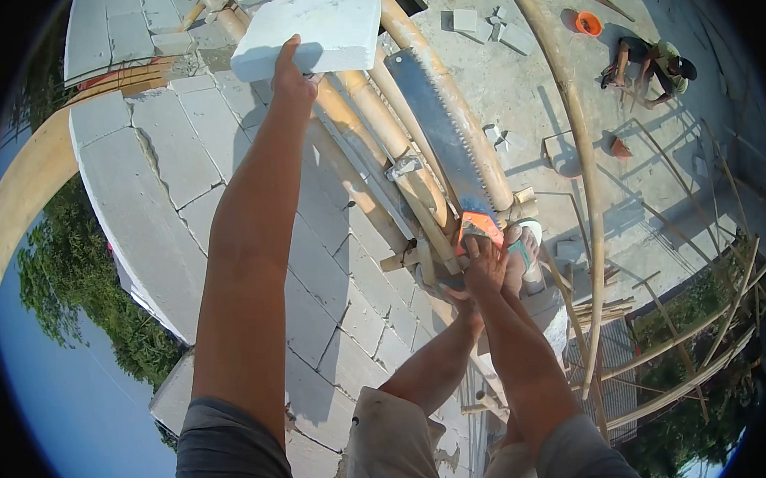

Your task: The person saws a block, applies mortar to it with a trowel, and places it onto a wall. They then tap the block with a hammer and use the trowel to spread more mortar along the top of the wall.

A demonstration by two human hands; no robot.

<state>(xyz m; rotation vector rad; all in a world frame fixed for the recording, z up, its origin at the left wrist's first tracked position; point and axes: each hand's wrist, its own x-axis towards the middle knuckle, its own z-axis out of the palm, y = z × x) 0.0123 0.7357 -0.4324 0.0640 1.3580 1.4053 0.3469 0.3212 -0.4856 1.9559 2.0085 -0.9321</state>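
My left hand (293, 77) is stretched out at the upper left, closed on the near edge of a white block (311, 32), thumb on its face. The block is held above bamboo poles (368, 102). Lower down, my right hand (485, 265) is at the orange handle (477, 229) of a large hand saw (439, 126). The saw's toothed blade points up and away along the poles. How far the fingers wrap the handle is partly hidden.
A block wall (313, 270) runs beneath my left arm. My sandalled foot (528, 245) is beside the saw handle. Below, on the concrete floor, a person (664, 72) crouches near an orange bucket (588, 24). A curved pole (587, 154) crosses on the right.
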